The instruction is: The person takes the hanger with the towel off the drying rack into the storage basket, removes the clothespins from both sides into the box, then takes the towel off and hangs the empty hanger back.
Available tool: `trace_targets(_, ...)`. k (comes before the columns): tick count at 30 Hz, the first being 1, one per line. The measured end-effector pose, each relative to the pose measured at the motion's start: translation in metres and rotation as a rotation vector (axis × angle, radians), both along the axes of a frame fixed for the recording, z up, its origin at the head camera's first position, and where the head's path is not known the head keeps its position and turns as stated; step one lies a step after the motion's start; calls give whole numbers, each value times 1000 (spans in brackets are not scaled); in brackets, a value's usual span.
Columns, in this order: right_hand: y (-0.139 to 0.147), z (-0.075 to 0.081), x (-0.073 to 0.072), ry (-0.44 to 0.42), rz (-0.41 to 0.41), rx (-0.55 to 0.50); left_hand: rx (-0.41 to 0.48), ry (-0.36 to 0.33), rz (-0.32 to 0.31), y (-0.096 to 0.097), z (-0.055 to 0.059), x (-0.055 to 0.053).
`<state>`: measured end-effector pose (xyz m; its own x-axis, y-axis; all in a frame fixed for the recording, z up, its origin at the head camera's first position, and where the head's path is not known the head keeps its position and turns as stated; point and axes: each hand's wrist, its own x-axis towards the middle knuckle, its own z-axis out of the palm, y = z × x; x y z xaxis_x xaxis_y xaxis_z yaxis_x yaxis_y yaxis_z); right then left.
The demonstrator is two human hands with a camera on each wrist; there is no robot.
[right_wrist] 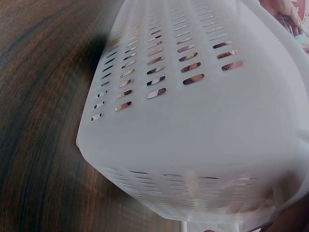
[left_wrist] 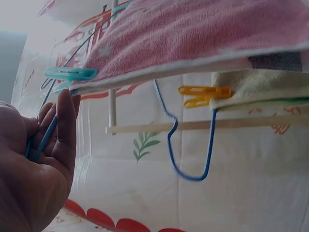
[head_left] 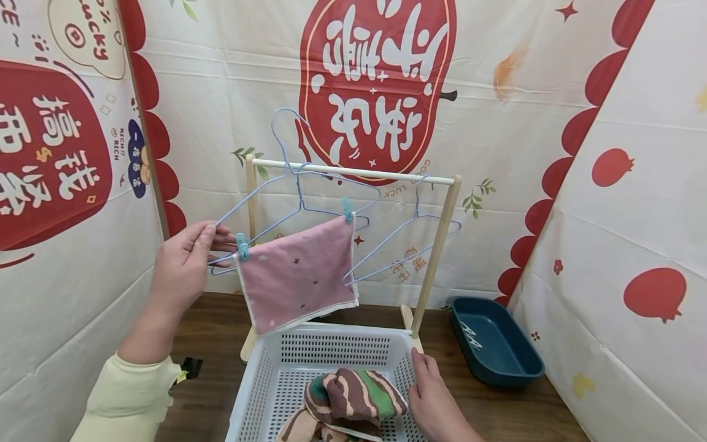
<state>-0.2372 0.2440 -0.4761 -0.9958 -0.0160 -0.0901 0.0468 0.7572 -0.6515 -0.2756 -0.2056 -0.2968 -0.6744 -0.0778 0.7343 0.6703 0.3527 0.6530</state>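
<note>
My left hand [head_left: 185, 261] pinches the left end of a blue wire hanger [head_left: 251, 201]. A pink towel [head_left: 301, 270] with small stars hangs from this hanger, held by two teal clothespins [head_left: 242, 245]. In the left wrist view a yellow clothespin [left_wrist: 205, 93] holds a beige cloth [left_wrist: 265, 89] behind the pink towel; the head view hides that cloth. My right hand [head_left: 436, 396] grips the far right corner of a light grey plastic basket [head_left: 339, 331]. Brown and green striped fabric [head_left: 364, 396] lies crumpled inside the basket.
A small drying rack with a white top bar [head_left: 353, 172] and wooden posts [head_left: 436, 258] stands behind the basket. Another blue hanger [head_left: 417, 212] hangs at its right. A dark blue tray [head_left: 497, 344] holding white clips [head_left: 471, 336] sits on the brown table [head_left: 193, 331], beside printed cloth walls.
</note>
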Motion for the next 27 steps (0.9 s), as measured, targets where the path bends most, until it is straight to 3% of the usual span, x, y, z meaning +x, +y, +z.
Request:
trace_targets(12,-1,2,2,-6,-2,-6,-42,61,21,-43,9,20)
trace_targets(17,-1,1,2,-5,-3,-3,-13,55,-20,-56,7,23)
trace_targets(21,-1,1,2,-5,-3,4,30,51,-98,-59,4,24)
trace_targets(27,-2,1,1,-7,-4,2,72,58,-334,-54,-5,17)
